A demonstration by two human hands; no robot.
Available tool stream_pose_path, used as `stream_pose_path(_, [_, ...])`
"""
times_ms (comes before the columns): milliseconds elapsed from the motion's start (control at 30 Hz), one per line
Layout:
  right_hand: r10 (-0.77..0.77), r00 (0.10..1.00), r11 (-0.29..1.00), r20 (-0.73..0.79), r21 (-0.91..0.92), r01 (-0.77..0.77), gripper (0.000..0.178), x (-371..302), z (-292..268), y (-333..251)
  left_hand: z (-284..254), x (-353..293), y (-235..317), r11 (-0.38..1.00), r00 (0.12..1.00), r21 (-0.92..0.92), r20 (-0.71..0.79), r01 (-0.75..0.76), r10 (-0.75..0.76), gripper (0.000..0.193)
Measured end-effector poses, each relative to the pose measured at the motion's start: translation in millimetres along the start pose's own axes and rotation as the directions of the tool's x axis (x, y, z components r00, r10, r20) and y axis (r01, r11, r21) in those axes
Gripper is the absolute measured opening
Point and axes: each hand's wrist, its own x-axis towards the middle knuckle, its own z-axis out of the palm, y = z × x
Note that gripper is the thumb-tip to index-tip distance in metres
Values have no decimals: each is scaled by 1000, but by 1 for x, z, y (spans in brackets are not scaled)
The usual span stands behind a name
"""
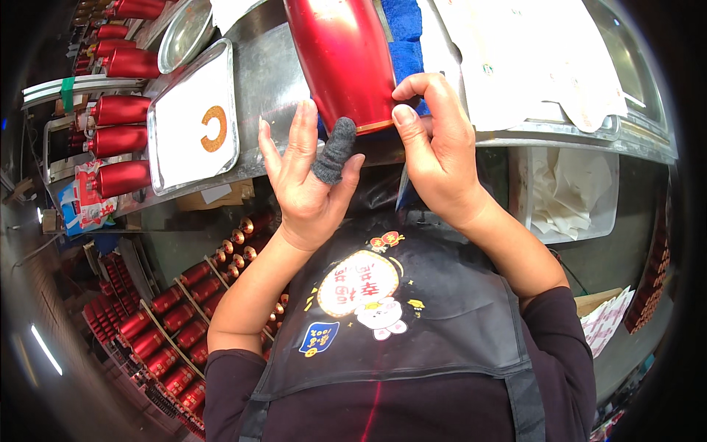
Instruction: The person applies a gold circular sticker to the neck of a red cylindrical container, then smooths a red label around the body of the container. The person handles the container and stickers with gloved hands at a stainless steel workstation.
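Observation:
A glossy red metal bottle [342, 59] lies on the worktop at the top middle, its end with a thin gold edge facing me. My left hand [305, 177] is left of that end, palm up and open, fingers stretched out. A dark grey knitted finger cover [336, 151] is on its index finger, which lies against or just before the bottle's end. On the other side, my right hand [445, 151] has thumb and index bent together at the bottle's right edge, the other fingers curled. Whatever lies between those fingertips is too small to make out.
A white-lined tray [166, 140] with a gold C-shaped piece [214, 129] stands left, beside a round metal bowl [184, 33]. Blue cloth [403, 55] and white sheets [508, 66] lie right. Below is a bin of paper [563, 195]. Several red bottles [121, 140] line the left.

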Motion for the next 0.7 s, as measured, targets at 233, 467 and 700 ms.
stream_pose_path(233, [-61, 998, 992, -31, -115, 57, 32, -1, 8, -1, 0, 1, -2, 999, 999, 24, 14, -34, 34, 41])
stream_pose_path(467, [-11, 1000, 997, 0, -82, 11, 25, -3, -1, -1, -7, 17, 9, 988, 996, 128, -5, -89, 91, 41])
stream_pose_path(700, [87, 993, 983, 78, 153, -98, 17, -6, 0, 9, -11, 33, 15, 965, 987, 207, 14, -160, 161, 29])
